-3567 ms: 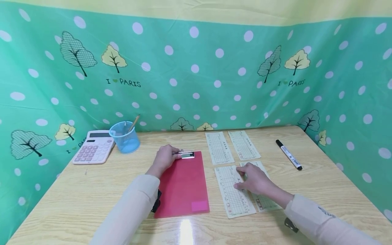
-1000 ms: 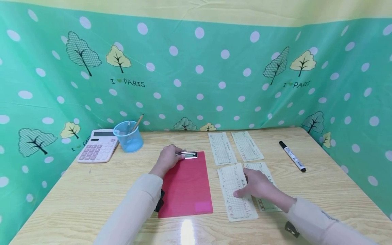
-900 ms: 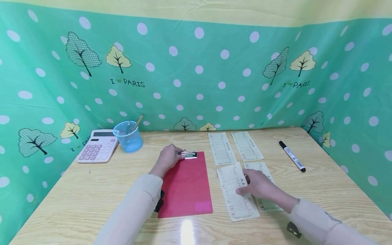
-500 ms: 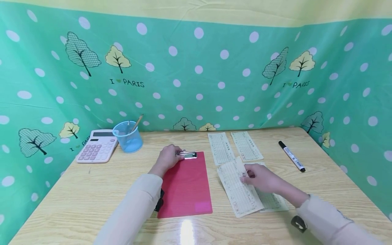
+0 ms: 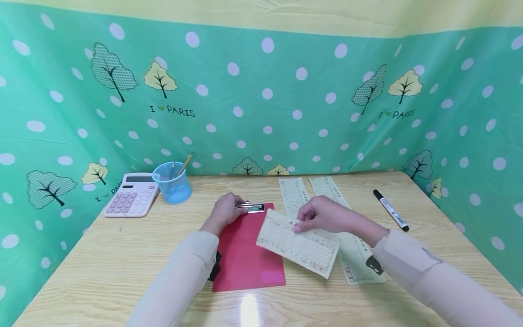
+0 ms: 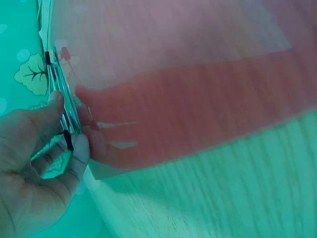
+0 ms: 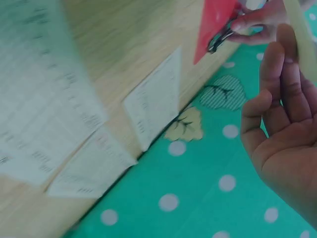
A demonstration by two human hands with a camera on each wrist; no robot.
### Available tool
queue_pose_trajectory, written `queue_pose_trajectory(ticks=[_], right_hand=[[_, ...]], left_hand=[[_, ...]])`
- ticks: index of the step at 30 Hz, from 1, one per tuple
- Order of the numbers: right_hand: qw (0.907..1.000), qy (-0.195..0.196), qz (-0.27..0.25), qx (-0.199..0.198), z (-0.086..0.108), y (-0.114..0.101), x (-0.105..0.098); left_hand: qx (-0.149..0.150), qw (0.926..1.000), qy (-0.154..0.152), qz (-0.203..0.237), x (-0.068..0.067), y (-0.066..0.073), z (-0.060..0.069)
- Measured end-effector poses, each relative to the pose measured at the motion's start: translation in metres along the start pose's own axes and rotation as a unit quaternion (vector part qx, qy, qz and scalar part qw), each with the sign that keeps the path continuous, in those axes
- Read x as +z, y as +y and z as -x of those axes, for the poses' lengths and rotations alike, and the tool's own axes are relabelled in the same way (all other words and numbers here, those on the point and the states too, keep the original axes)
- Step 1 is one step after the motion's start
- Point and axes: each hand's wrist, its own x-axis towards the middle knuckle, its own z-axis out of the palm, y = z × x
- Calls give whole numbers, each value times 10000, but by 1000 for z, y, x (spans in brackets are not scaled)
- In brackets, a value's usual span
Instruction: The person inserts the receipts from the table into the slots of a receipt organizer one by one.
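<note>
The red clipboard [image 5: 245, 259] lies flat mid-table, its metal clip [image 5: 255, 208] at the far end. My left hand [image 5: 224, 212] grips that clip; in the left wrist view, thumb and fingers pinch the clip [image 6: 69, 104] from both sides. My right hand [image 5: 327, 215] pinches a printed paper slip [image 5: 302, 247] by its upper edge. This slip is tilted and raised, partly over the clipboard's right side. In the right wrist view only a pale strip of the slip [image 7: 303, 39] shows by the fingers. Another slip [image 5: 357, 259] lies below my right forearm.
Two more slips, one on the left [image 5: 292, 190] and one on the right [image 5: 324, 185], lie toward the back. A black-capped marker [image 5: 391, 210] is at the right. A pink calculator [image 5: 132, 195] and a blue mesh cup [image 5: 173, 186] with pencils stand back left, before a green curtain [image 5: 261, 100].
My right hand has lifted the near-left slip off the table, turned it sideways and carried it left toward the clipboard. My left hand stays on the clip.
</note>
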Motion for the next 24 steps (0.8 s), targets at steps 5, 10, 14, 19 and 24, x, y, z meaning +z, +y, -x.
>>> queue_pose_trajectory(ticks=[5, 10, 14, 19, 24], right_hand=[[9992, -300, 188, -205, -26, -12, 12], [9976, -463, 470, -189, -49, -21, 24], [9963, -560, 641, -82, -64, -24, 34], [9945, -411, 945, -161, -79, -26, 43], [9930, -253, 1156, -69, -90, -25, 54]], left_hand=[[-48, 10000, -27, 7, 0, 0, 0], [-144, 9998, 21, 148, 2, 0, 0], [-217, 9993, 32, 289, 3, 1, 1], [-241, 9992, 157, 270, 4, 3, 2], [-211, 9992, 276, 202, 4, 4, 1]])
